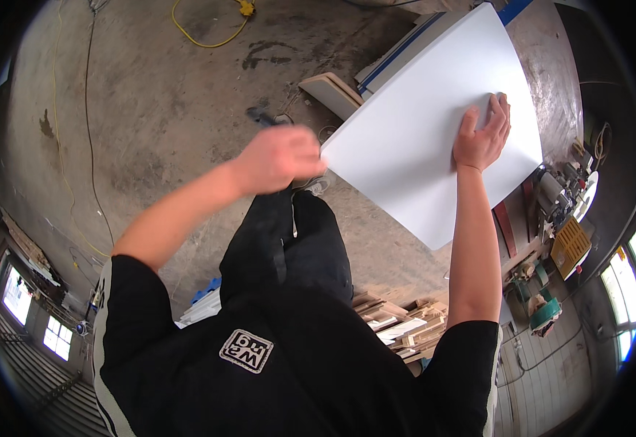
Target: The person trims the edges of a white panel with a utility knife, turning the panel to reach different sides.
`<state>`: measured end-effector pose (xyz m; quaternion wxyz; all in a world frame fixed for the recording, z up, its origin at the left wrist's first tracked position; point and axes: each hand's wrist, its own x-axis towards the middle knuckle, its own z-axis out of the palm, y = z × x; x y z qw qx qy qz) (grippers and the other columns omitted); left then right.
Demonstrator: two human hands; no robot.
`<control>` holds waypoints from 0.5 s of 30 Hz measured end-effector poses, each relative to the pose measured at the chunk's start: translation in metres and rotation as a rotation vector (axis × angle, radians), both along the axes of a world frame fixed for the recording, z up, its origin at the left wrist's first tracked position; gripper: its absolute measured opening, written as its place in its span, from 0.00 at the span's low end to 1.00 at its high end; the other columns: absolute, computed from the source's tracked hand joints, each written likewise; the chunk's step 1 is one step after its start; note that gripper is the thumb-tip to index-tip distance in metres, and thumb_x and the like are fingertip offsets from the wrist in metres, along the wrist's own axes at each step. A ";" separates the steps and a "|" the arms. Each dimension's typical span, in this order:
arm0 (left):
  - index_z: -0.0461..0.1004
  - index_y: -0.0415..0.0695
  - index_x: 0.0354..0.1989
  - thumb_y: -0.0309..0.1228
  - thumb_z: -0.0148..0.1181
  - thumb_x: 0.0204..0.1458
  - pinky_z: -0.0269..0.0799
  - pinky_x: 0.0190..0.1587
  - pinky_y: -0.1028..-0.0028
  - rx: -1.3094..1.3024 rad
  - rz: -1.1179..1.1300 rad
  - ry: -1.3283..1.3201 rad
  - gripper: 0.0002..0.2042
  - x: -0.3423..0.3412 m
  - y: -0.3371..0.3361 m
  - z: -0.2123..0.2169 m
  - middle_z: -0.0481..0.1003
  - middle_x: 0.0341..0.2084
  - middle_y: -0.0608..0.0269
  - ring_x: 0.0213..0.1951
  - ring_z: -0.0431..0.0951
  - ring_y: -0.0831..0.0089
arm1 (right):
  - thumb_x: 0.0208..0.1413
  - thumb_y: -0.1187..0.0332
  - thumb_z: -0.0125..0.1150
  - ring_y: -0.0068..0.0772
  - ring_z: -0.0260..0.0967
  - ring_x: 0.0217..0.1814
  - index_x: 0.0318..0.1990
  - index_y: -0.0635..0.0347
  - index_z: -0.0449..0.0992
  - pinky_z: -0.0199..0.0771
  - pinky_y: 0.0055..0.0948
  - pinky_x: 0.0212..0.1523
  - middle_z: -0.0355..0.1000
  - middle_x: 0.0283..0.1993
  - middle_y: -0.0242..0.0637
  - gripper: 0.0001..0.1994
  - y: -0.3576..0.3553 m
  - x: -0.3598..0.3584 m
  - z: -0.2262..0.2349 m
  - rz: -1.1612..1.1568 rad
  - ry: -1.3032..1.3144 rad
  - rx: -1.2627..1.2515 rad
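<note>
- Currently, the white panel (412, 116) is lying ahead and rightward.
- Right hand (483, 138) is resting on it, fingers extended.
- Left hand (286, 154) is curling near its corner, blurred; whether it's gripping anything, I cannot tell.
- Handling is seemingly going on; what's done or left isn't showing.

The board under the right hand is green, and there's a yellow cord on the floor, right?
Not quite: the board is white, not green, as the head view shows. The right hand is on it, and a yellow cord lies on the floor.
</note>
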<state>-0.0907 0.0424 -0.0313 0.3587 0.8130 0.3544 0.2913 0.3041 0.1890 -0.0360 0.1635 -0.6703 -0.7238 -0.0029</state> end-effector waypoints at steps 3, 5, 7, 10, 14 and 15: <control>0.86 0.56 0.45 0.27 0.66 0.54 0.80 0.45 0.63 -0.264 -0.248 0.078 0.12 -0.016 -0.073 -0.004 0.81 0.38 0.69 0.46 0.83 0.64 | 0.64 0.57 0.62 0.51 0.62 0.82 0.67 0.54 0.76 0.60 0.47 0.81 0.70 0.78 0.43 0.25 0.000 0.000 -0.001 0.008 -0.001 -0.004; 0.88 0.55 0.47 0.24 0.65 0.56 0.80 0.43 0.64 -0.294 0.136 -0.048 0.14 -0.015 -0.078 -0.016 0.83 0.38 0.68 0.43 0.84 0.62 | 0.65 0.57 0.62 0.51 0.62 0.82 0.67 0.54 0.76 0.60 0.47 0.81 0.70 0.78 0.43 0.25 0.004 0.001 -0.003 0.015 0.005 0.012; 0.88 0.52 0.48 0.22 0.67 0.58 0.81 0.42 0.64 -0.184 0.352 -0.166 0.12 -0.005 -0.012 -0.005 0.83 0.38 0.68 0.41 0.84 0.61 | 0.66 0.57 0.61 0.51 0.61 0.83 0.68 0.53 0.76 0.60 0.47 0.81 0.70 0.78 0.43 0.25 -0.003 0.006 -0.002 0.033 -0.014 0.011; 0.88 0.53 0.47 0.21 0.65 0.60 0.80 0.41 0.64 -0.071 0.340 -0.115 0.12 0.017 0.064 -0.010 0.83 0.37 0.68 0.42 0.84 0.62 | 0.67 0.56 0.61 0.50 0.62 0.82 0.67 0.54 0.76 0.61 0.47 0.81 0.69 0.78 0.42 0.24 0.001 0.000 -0.003 0.018 0.014 -0.003; 0.88 0.55 0.45 0.20 0.66 0.53 0.80 0.44 0.64 0.063 0.196 -0.017 0.15 0.037 0.081 -0.006 0.82 0.36 0.70 0.44 0.83 0.65 | 0.66 0.56 0.61 0.49 0.62 0.82 0.67 0.54 0.76 0.61 0.46 0.81 0.70 0.78 0.42 0.24 0.000 0.003 -0.004 0.020 -0.004 -0.007; 0.88 0.55 0.45 0.20 0.66 0.52 0.80 0.44 0.63 0.075 0.213 0.006 0.16 0.035 0.071 -0.006 0.82 0.36 0.71 0.45 0.83 0.65 | 0.66 0.56 0.61 0.49 0.62 0.82 0.67 0.54 0.76 0.61 0.46 0.81 0.70 0.78 0.41 0.24 0.001 0.003 -0.005 0.016 0.001 -0.005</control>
